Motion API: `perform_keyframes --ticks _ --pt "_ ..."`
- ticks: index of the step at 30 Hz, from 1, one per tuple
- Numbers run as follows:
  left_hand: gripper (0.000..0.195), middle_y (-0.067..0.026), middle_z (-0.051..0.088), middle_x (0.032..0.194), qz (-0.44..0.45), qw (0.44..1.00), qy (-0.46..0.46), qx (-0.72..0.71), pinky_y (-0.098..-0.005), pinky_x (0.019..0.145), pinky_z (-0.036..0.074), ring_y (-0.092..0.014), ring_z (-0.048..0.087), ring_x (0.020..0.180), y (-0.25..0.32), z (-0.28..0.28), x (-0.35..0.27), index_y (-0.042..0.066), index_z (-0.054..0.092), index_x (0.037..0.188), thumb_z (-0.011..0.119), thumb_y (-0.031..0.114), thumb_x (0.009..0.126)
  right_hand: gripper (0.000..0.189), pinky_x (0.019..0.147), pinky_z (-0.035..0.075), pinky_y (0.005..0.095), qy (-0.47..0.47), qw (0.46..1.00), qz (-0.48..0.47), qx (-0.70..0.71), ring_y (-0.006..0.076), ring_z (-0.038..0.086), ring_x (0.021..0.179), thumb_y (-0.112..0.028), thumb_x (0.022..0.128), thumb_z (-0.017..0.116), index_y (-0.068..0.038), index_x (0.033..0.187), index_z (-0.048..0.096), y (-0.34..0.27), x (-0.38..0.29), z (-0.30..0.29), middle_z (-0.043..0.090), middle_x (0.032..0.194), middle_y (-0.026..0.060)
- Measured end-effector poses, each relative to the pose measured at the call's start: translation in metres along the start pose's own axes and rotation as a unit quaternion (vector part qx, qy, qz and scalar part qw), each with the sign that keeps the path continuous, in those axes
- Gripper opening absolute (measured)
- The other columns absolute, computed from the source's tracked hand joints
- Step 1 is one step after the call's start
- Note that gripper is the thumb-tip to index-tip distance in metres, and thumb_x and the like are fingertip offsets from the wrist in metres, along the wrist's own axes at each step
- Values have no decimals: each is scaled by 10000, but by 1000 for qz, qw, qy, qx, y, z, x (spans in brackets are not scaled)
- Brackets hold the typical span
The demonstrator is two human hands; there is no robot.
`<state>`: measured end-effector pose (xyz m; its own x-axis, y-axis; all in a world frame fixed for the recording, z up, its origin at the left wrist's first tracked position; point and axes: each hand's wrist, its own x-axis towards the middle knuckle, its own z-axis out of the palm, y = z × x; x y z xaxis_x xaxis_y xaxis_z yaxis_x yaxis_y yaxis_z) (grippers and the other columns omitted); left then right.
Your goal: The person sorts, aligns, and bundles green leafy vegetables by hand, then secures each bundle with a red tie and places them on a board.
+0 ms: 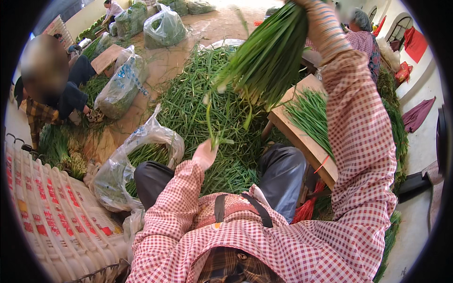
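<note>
High at the top edge of the head view, my right hand (303, 2) grips a thick bunch of garlic chives (274, 53); part of this hand is cut off by the picture. The bunch hangs tilted, leaves towards the lower left. Below it my left hand (206, 155), in front of my left knee, pinches a few loose chive leaves (209, 122), which rise from the fingers. Between my knees and beyond them lies a large heap of loose green leaves (187, 95). More chives (309, 113) rest on a wooden board (293, 129) at my right.
An open plastic bag (109, 177) with greens stands by my left knee. A white woven plastic basket (53, 212) is at lower left. Red strings (309, 205) hang under the board. A co-worker (53, 85) sits at left, another (361, 39) at upper right. Filled bags (164, 30) stand behind.
</note>
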<state>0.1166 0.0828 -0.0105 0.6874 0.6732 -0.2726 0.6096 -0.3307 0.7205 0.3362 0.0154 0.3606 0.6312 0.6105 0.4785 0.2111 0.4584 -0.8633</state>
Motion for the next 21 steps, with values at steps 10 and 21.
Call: perform_keyframes --ticks 10,21 --pt "752 -153 556 1198 290 855 72 -425 -441 962 454 -296 513 1199 76 1 31 80 418 1363 791 397 793 133 520 583 404 -55 996 56 47 275 657 553 -103 838 669 11 873 610 2 -2 -2 630 658 120" --pt "695 -286 493 1376 76 952 -278 103 -390 1078 409 -349 499 1289 16 19 -14 -40 423 1393 611 426 913 240 689 628 568 -22 985 111 128 344 658 637 -7 855 614 39 1060 497 -13 -18 -28 583 739 158"
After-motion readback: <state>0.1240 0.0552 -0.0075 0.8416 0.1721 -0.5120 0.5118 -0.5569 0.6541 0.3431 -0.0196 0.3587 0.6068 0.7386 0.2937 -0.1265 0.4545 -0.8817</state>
